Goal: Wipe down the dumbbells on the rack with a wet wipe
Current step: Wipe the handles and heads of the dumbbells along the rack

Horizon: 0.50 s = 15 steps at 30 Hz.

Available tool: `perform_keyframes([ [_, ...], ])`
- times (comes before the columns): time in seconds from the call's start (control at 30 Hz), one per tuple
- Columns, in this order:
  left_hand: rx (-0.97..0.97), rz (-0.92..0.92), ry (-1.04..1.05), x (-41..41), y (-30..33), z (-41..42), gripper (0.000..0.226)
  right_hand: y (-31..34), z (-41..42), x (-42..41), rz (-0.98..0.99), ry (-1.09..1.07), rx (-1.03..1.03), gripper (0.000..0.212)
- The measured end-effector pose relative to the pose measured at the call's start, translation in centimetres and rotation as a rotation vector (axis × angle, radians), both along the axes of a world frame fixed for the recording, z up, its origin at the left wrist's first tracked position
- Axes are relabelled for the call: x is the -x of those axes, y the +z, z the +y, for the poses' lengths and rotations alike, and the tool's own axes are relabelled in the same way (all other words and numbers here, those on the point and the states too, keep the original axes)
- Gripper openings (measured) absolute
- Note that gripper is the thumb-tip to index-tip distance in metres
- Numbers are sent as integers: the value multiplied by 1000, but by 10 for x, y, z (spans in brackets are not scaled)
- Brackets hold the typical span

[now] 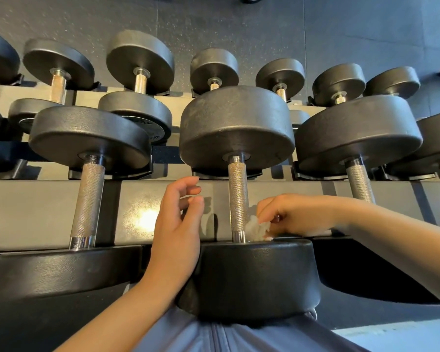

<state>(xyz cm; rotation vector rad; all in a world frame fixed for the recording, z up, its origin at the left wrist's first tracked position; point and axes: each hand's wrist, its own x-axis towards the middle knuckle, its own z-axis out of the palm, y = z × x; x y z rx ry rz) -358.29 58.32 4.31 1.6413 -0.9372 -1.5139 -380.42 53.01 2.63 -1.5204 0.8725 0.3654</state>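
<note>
Looking down on the rack (163, 199) — black dumbbells in two rows. My right hand (297, 215) pinches a crumpled white wipe (255, 231), pressed against the base of the ridged handle (237, 196) of the middle dumbbell (239, 128), right where it meets the near weight head (254, 275). My left hand (177, 224) hangs just beside that handle — fingers loosely curled, holding nothing. Grey clothing (226, 336) at the bottom.

Raised lettering shows on the end face of a dumbbell head (148, 124) at ten o'clock. It is upside down, partly hidden, and cannot be read. No other text shows.
</note>
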Motion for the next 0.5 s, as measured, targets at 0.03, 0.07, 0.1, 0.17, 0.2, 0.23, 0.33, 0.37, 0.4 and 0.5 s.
perform_keyframes([
  [0.03,0,3,1,0,0,0,27,-3,-1,-3,36,-16,-85,13],
  [0.07,2,8,1,0,0,0,27,-7,-3,-6,76,-38,-191,12],
  [0.1,2,14,4,0,0,0,26,-10,-5,-9,101,-65,-298,15],
  [0.17,0,13,13,0,-1,0,25,-16,-9,-16,119,-177,-484,25],
  [0.2,-1,12,14,0,-2,0,22,-18,-8,-19,123,-254,-547,29],
  [0.23,-6,17,18,0,-3,0,19,-21,-4,-21,124,-325,-590,30],
  [0.33,8,9,37,0,-5,1,22,-24,3,-23,105,-446,-650,24],
  [0.37,6,10,44,0,-5,1,21,-22,2,-23,111,-441,-658,21],
  [0.4,7,4,42,0,-5,1,23,-20,0,-24,121,-423,-665,21],
  [0.5,9,-13,28,1,-4,3,30,-8,-10,-25,200,-350,-665,24],
])
